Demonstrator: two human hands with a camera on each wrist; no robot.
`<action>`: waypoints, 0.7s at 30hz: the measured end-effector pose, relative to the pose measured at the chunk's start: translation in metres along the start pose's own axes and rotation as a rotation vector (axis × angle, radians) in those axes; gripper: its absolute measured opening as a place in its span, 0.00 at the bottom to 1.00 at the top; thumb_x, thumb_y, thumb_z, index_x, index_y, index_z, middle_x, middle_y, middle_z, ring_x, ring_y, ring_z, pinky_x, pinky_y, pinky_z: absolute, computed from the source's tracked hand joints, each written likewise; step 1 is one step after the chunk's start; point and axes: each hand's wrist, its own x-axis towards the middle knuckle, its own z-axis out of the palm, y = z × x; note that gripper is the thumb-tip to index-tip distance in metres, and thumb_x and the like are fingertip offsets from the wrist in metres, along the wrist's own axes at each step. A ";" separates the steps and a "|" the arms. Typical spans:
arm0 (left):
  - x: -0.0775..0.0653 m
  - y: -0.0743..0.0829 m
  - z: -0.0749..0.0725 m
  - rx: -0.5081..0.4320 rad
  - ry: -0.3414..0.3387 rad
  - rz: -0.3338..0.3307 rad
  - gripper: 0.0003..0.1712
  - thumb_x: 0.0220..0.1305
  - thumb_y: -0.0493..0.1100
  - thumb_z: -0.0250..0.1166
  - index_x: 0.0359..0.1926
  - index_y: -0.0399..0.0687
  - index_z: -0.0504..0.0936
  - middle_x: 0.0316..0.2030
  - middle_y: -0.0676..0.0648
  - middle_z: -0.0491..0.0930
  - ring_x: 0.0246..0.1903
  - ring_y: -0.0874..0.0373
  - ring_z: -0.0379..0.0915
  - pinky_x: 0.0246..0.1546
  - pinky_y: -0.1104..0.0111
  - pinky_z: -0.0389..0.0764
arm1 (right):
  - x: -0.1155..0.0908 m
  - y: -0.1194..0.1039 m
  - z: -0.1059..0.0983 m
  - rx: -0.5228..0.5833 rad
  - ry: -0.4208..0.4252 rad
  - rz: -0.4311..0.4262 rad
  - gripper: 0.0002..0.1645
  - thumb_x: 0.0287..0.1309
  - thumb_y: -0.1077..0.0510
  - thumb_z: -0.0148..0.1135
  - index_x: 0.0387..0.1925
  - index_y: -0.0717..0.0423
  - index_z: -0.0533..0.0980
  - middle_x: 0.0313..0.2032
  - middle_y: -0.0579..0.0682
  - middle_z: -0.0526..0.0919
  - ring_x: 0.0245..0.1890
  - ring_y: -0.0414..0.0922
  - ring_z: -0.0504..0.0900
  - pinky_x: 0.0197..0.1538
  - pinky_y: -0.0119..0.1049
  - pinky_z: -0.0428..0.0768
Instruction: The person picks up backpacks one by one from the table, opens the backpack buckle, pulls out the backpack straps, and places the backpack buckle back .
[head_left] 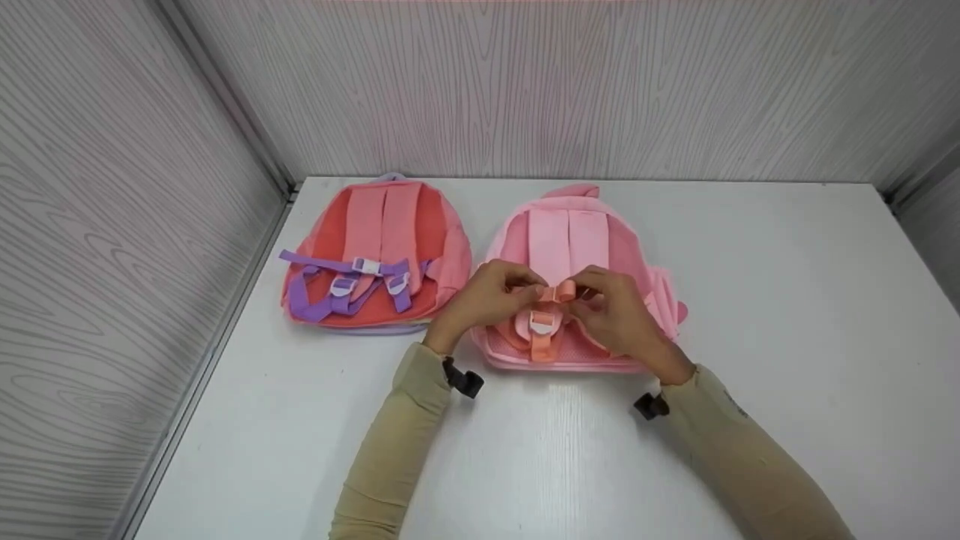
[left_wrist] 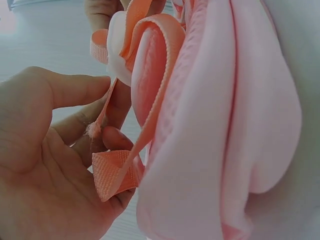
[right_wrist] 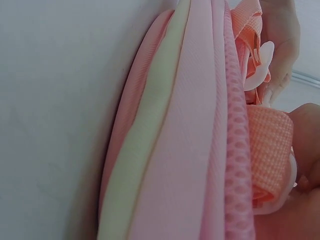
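Observation:
A light pink backpack (head_left: 551, 236) lies back side up, its shoulder straps facing me. Over its lower half, my left hand (head_left: 499, 296) pinches an orange webbing strap (left_wrist: 105, 107) between thumb and fingers, beside a white plastic buckle (left_wrist: 117, 50). From the other side, my right hand (head_left: 611, 311) grips the same orange strap at a folded or rolled loop (head_left: 566, 291). A white adjuster buckle (head_left: 541, 322) sits just below both hands. In the right wrist view, thick orange webbing (right_wrist: 272, 150) lies against the mesh back; the fingers partly hide the buckle.
To the left lies a coral backpack (head_left: 382, 225) with purple straps (head_left: 315, 306) and white buckles, also back side up. Both bags rest on a white table (head_left: 787, 315). Wood-grain panels (head_left: 525, 90) stand behind it and at the sides.

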 end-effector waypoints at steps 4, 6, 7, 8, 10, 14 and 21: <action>-0.001 -0.002 -0.005 -0.003 -0.010 0.010 0.13 0.75 0.41 0.64 0.52 0.42 0.90 0.47 0.45 0.89 0.40 0.58 0.78 0.43 0.69 0.81 | 0.000 0.000 -0.001 -0.003 0.004 -0.008 0.09 0.65 0.66 0.73 0.46 0.57 0.88 0.40 0.49 0.89 0.40 0.44 0.85 0.50 0.41 0.87; -0.002 -0.003 -0.007 0.002 -0.009 0.015 0.13 0.74 0.41 0.64 0.52 0.43 0.90 0.47 0.46 0.89 0.39 0.58 0.77 0.42 0.69 0.79 | 0.000 0.000 -0.001 -0.007 0.004 -0.009 0.09 0.65 0.65 0.74 0.46 0.56 0.89 0.41 0.48 0.89 0.40 0.43 0.85 0.51 0.41 0.87; -0.002 -0.003 -0.008 0.005 -0.007 0.020 0.13 0.74 0.41 0.65 0.52 0.43 0.90 0.46 0.46 0.89 0.39 0.58 0.77 0.42 0.69 0.79 | 0.000 0.000 -0.001 -0.009 0.003 -0.009 0.09 0.65 0.65 0.74 0.46 0.56 0.89 0.41 0.48 0.89 0.41 0.43 0.85 0.51 0.41 0.87; -0.002 -0.004 -0.009 0.008 -0.005 0.024 0.13 0.74 0.41 0.65 0.52 0.43 0.91 0.46 0.46 0.89 0.39 0.57 0.76 0.42 0.69 0.79 | 0.000 0.000 -0.001 -0.008 0.002 -0.008 0.09 0.65 0.64 0.74 0.46 0.56 0.89 0.41 0.48 0.89 0.41 0.43 0.84 0.52 0.42 0.87; -0.002 -0.004 -0.011 0.015 0.000 0.036 0.12 0.74 0.41 0.65 0.52 0.44 0.91 0.46 0.46 0.89 0.39 0.57 0.76 0.42 0.68 0.78 | 0.000 0.000 -0.001 -0.007 0.001 -0.006 0.09 0.64 0.64 0.75 0.46 0.56 0.89 0.41 0.48 0.89 0.41 0.43 0.84 0.53 0.43 0.88; -0.002 -0.006 -0.012 0.014 0.006 0.047 0.11 0.75 0.41 0.66 0.51 0.45 0.92 0.45 0.47 0.90 0.39 0.57 0.77 0.43 0.68 0.79 | 0.000 0.000 -0.001 -0.011 -0.001 -0.002 0.10 0.64 0.64 0.75 0.46 0.57 0.89 0.40 0.49 0.89 0.41 0.44 0.85 0.53 0.46 0.88; -0.002 -0.005 -0.010 -0.001 0.016 0.021 0.11 0.75 0.41 0.66 0.50 0.47 0.92 0.43 0.48 0.89 0.38 0.57 0.76 0.41 0.68 0.78 | 0.000 0.000 -0.001 -0.018 -0.006 0.006 0.10 0.64 0.66 0.74 0.47 0.59 0.88 0.41 0.51 0.89 0.42 0.45 0.86 0.53 0.45 0.88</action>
